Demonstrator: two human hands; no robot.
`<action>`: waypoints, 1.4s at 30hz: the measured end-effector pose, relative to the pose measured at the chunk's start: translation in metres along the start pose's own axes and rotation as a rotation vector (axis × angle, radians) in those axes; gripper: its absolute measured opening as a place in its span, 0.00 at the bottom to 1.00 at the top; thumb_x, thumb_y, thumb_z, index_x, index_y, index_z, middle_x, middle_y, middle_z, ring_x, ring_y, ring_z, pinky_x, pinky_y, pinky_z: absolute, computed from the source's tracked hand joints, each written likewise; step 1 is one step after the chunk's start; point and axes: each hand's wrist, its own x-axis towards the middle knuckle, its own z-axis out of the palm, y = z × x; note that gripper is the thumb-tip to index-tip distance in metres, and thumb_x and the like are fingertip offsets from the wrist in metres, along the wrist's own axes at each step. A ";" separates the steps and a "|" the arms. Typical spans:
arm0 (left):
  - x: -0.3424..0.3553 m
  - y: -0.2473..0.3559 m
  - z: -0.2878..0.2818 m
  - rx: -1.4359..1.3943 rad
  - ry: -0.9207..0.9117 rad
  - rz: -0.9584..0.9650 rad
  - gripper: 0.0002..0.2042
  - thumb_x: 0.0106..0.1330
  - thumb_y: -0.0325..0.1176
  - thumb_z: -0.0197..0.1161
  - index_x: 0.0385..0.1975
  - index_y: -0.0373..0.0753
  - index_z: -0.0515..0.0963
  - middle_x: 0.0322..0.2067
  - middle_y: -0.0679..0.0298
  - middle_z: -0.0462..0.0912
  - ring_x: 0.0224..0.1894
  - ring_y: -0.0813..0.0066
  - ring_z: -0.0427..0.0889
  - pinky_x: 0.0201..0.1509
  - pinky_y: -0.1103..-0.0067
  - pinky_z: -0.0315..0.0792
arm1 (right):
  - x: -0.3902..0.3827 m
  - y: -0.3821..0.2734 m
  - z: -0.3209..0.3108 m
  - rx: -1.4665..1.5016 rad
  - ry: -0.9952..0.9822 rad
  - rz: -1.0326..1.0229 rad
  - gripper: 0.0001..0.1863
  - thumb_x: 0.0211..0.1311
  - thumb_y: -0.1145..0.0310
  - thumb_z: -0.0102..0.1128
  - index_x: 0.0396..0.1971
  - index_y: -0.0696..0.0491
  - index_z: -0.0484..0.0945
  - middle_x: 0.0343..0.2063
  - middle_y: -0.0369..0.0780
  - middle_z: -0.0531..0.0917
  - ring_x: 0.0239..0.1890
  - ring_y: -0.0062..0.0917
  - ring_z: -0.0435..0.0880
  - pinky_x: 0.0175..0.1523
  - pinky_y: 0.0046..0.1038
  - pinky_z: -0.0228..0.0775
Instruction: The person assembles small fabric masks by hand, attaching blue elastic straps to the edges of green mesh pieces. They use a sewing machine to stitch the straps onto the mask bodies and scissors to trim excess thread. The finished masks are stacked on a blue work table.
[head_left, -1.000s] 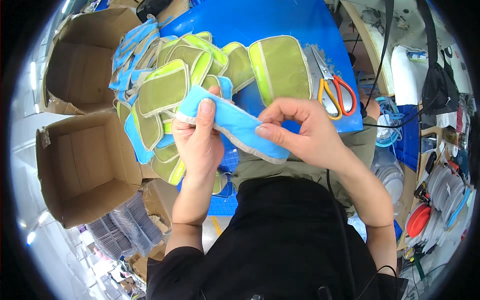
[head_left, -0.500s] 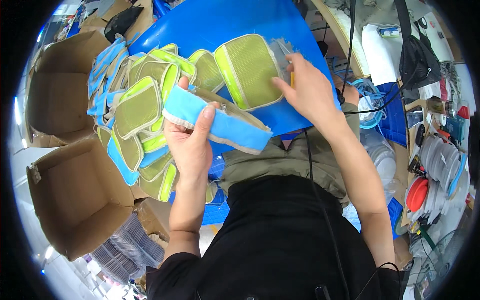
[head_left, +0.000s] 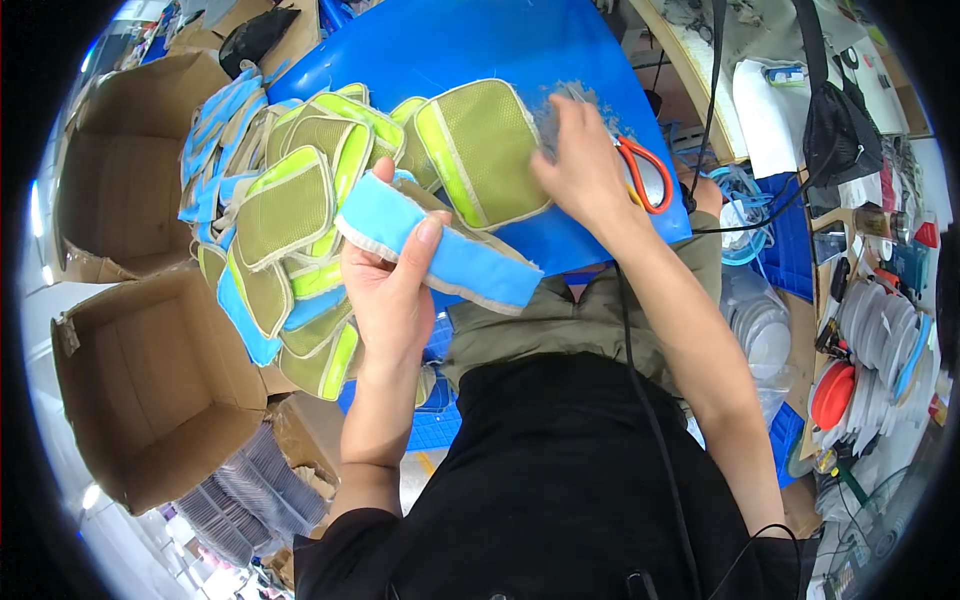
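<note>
While pinched blue cloth (head_left: 480, 268) slants, a rounded mesh panel (head_left: 490, 145) lies flat.

Looks like a workshop, prob. textile/sewing: pile of edge-bound mesh pads (head_left: 285, 205) on blue worktable (head_left: 440, 45), scissors (head_left: 669, 185) + grey lint (head_left: 588, 93) there too, open cardboard boxes (head_left: 150, 350) at L, stacked flat grey pcs (head_left: 262, 490) below, cluttered workbench (head_left: 690, 65) at R w/ misc. supplies
</note>
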 end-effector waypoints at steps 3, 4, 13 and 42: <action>0.001 -0.002 0.000 0.006 -0.023 0.003 0.34 0.65 0.21 0.69 0.71 0.31 0.63 0.42 0.63 0.84 0.44 0.75 0.86 0.52 0.76 0.79 | 0.008 -0.005 0.009 -0.207 -0.040 -0.050 0.22 0.54 0.69 0.65 0.49 0.61 0.77 0.56 0.52 0.77 0.58 0.45 0.76 0.62 0.42 0.72; 0.001 -0.003 0.001 0.003 -0.021 0.010 0.34 0.65 0.21 0.69 0.71 0.31 0.62 0.42 0.63 0.84 0.44 0.75 0.86 0.52 0.76 0.79 | 0.011 -0.005 0.010 -0.260 -0.056 -0.067 0.19 0.55 0.68 0.65 0.46 0.60 0.79 0.58 0.50 0.76 0.60 0.44 0.75 0.65 0.41 0.70; 0.003 0.001 0.005 -0.043 0.039 -0.015 0.35 0.65 0.22 0.70 0.71 0.31 0.62 0.44 0.61 0.84 0.45 0.75 0.86 0.52 0.76 0.80 | -0.019 -0.038 -0.024 0.700 0.010 -0.074 0.11 0.56 0.73 0.59 0.39 0.56 0.84 0.43 0.47 0.83 0.42 0.43 0.85 0.48 0.39 0.76; 0.084 0.087 -0.025 0.993 -0.818 0.168 0.18 0.76 0.39 0.52 0.47 0.29 0.82 0.39 0.53 0.85 0.42 0.61 0.83 0.50 0.74 0.74 | -0.050 -0.089 -0.072 0.466 -0.016 -0.426 0.07 0.52 0.71 0.71 0.27 0.53 0.80 0.40 0.42 0.83 0.41 0.37 0.84 0.41 0.34 0.75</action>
